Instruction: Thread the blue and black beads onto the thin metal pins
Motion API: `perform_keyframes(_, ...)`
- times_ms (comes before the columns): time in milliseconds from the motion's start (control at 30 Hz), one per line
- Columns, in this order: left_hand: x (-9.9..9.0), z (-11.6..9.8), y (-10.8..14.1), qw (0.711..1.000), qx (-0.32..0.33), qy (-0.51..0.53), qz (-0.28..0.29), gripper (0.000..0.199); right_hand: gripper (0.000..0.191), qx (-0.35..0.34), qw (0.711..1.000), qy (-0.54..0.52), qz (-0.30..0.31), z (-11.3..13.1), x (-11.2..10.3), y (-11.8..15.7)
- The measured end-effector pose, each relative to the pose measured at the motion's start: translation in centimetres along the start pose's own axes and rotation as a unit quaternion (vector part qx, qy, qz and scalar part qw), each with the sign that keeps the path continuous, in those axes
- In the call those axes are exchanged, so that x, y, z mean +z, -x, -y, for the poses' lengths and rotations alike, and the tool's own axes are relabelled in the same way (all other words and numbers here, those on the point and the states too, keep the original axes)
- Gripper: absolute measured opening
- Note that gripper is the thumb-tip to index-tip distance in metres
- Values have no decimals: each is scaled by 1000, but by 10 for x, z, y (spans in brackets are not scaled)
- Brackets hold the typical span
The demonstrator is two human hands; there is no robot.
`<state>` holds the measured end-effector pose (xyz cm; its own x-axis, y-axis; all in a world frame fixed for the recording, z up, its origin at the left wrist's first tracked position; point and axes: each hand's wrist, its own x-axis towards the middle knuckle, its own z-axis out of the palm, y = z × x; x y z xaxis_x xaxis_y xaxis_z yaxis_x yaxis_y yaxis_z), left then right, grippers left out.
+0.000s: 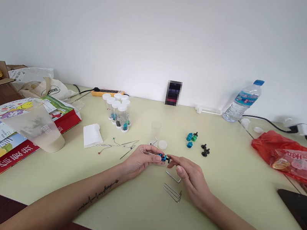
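Note:
Near the middle of the table, my left hand (141, 161) is closed on a small blue metal piece (162, 157), pinched between thumb and fingers. A thin metal rod (147, 152) lies along the same fingers, pointing left. From the blue piece's right end sticks a black thumbscrew (168, 159). The fingertips of my right hand (192, 175) are at this screw's head, with the thumb bent below. Under my right hand lie a bent hex key (173, 177) and several more hex keys (172, 192). Behind my left hand stands a clear tube (155, 130) beside a white cap (162, 144).
Capped tubes (121, 112) with small parts stand back left; thin metal picks (113, 146) and white paper (92, 135) lie nearer. Blue and green pieces (189, 145) and black screws (205, 152) sit right. A cup (43, 128), bottle (243, 100), red bag (281, 154) and phone (301, 210) flank the space.

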<state>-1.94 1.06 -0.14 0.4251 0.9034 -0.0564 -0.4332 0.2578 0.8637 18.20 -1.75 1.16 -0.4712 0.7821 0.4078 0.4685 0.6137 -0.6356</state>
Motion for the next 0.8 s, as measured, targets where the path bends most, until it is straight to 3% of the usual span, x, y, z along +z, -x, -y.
perform_keyframes(400, -1, 1, -2, 999, -28, -29, -3, 25, 41, -38, 998, -18, 37, 4, 0, 2)
perform_keyframes(800, 2, 0, 0, 1000, -6, -2, -5, 24, 38, -43, 999, 16, -23, 4, -5, 0)
